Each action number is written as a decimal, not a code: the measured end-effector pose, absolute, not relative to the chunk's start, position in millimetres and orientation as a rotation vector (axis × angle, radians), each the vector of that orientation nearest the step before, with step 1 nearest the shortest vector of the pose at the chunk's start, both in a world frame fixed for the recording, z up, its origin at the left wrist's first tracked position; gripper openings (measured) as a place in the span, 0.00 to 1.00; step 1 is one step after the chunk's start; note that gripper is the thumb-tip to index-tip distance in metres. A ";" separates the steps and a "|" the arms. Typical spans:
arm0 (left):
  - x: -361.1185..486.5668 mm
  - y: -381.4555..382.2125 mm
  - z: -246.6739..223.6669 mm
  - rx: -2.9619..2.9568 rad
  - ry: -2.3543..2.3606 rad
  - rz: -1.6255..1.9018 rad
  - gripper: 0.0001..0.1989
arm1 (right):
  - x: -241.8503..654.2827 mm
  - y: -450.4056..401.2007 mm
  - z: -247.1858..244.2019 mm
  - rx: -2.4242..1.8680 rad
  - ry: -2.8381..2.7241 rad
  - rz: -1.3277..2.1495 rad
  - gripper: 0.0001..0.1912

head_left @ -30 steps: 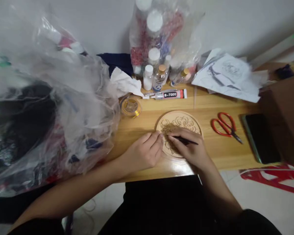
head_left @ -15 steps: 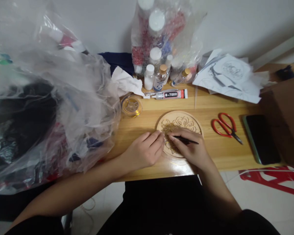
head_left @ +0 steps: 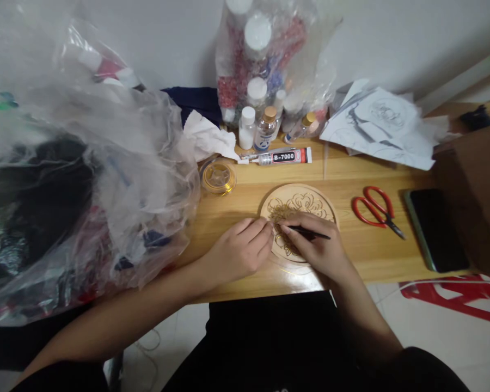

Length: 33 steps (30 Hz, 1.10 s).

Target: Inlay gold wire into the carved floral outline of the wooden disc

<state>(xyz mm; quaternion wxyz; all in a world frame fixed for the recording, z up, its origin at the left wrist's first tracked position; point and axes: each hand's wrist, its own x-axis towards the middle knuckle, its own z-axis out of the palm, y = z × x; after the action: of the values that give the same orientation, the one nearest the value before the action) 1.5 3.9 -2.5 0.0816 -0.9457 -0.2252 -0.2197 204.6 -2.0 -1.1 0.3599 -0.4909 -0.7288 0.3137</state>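
Barely anything has moved: the disc (head_left: 283, 193) lies under our right hand (head_left: 319, 245).
We pinch the tool (head_left: 310, 233) above the pattern; our left hand (head_left: 245, 247) presses its fingertips together at the disc's left edge.

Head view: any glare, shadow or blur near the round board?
In the head view, glare whitens the table just below the round board; in the head view, the fine pattern between the left hand and right hand looks dark and soft; also in the head view, the glue tube's B-7000 lettering reads clearly.
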 end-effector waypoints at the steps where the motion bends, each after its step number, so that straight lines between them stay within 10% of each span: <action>1: 1.4 3.8 -3.3 -2.827 -0.676 -0.666 0.10 | 204.6 -2.1 -1.0 -1.266 -1.879 0.814 0.04; 33: -1.3 2.8 -3.8 -2.867 -0.670 -0.640 0.09 | 204.8 -4.0 -2.3 -1.305 -1.848 0.828 0.04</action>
<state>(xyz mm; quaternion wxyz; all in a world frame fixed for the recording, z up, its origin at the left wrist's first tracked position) -1.3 2.8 -3.8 0.0641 -0.9496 -0.2217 -0.2120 204.8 -4.0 -2.3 0.3580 -0.5058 -0.7163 0.3207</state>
